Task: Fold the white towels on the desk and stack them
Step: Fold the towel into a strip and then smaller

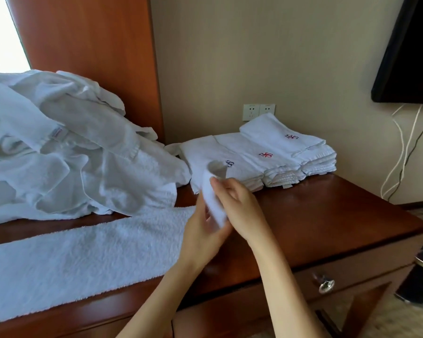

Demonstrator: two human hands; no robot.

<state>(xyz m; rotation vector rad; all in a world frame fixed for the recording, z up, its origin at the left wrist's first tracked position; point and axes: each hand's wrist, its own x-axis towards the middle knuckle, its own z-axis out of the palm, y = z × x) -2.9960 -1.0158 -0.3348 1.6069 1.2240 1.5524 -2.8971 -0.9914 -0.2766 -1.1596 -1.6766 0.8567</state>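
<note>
Wooden counter (pixel 327 215) before me: my left hand (pixel 202 228) and right hand (pixel 241 208) both pinch the towel (pixel 83 252) end, raised, I judge, for folding; stack (pixel 266 154) sits just beyond them.

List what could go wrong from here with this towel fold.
1. The loose heap of unfolded white towels overlaps the long white terry towel; pulling may snag and drag the heap.
2. The raised end, in the left grip and right grip, sits close before the folded white logo-stitched towel stacks; a swing might skew them.
3. The long towel's near edge reaches the front of the brown wooden desk; it may slide off.
</note>
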